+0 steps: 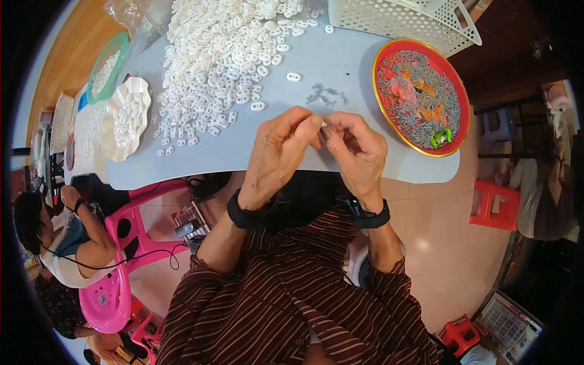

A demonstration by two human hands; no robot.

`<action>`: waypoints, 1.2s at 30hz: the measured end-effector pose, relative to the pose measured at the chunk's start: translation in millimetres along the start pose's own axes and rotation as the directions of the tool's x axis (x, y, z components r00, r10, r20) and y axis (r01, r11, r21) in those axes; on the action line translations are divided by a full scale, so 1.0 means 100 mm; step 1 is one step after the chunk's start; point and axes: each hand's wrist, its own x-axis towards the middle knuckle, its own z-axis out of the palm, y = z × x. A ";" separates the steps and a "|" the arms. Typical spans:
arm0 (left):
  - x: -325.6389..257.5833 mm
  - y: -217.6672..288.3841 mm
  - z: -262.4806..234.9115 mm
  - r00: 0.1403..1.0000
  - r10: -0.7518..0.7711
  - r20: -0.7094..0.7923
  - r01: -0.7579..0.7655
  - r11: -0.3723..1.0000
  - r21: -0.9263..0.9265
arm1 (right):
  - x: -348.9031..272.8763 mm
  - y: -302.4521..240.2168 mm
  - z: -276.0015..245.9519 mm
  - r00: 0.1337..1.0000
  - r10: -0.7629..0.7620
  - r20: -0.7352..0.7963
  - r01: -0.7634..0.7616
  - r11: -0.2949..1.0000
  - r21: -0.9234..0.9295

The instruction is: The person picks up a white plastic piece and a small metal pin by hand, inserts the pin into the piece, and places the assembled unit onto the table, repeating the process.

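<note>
Above the blue-grey table's (292,131) near edge, I see left hand (280,146) and right hand (359,146) pinching a small, mostly hidden white piece (323,124); just beyond, loose grey screw-like pieces (322,93); leftward, heaped two-holed white ovals (219,55); rightward, a gold-rimmed red tray (420,145).

Tiled floor (444,243) shines at four o'clock; red stool (494,191), three; pink chair (114,309), eight; possibly a wooden wall (84,52), ten.
</note>
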 end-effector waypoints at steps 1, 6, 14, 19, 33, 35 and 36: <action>0.00 -0.01 -0.04 0.994 -0.094 0.059 0.097 0.994 -0.053 | 0.00 0.00 0.00 1.000 0.001 0.001 -0.001 1.000 0.000; 0.02 0.01 -0.10 0.960 -0.207 0.190 0.248 0.942 -0.227 | 0.03 0.00 -0.02 0.997 -0.043 0.070 0.044 0.999 -0.017; 0.01 -0.01 -0.03 0.970 -0.176 0.165 0.206 0.960 -0.187 | 0.06 0.01 -0.07 0.999 -0.006 0.036 0.002 0.994 0.105; 0.04 -0.02 -0.04 0.986 -0.126 0.105 0.141 0.979 -0.147 | 0.04 0.00 -0.07 0.996 0.038 0.080 -0.049 0.989 0.139; 0.05 0.02 -0.08 0.991 -0.097 0.096 0.096 0.995 0.015 | 0.03 -0.05 -0.03 0.988 0.140 0.071 -0.151 0.973 0.172; 0.05 0.00 -0.09 0.992 -0.091 0.090 0.087 0.995 0.050 | 0.04 -0.07 -0.02 0.987 0.146 0.072 -0.156 0.974 0.163; 0.04 -0.01 -0.09 0.994 -0.069 0.084 0.063 0.995 0.071 | 0.04 -0.07 -0.02 0.986 0.152 0.072 -0.161 0.975 0.155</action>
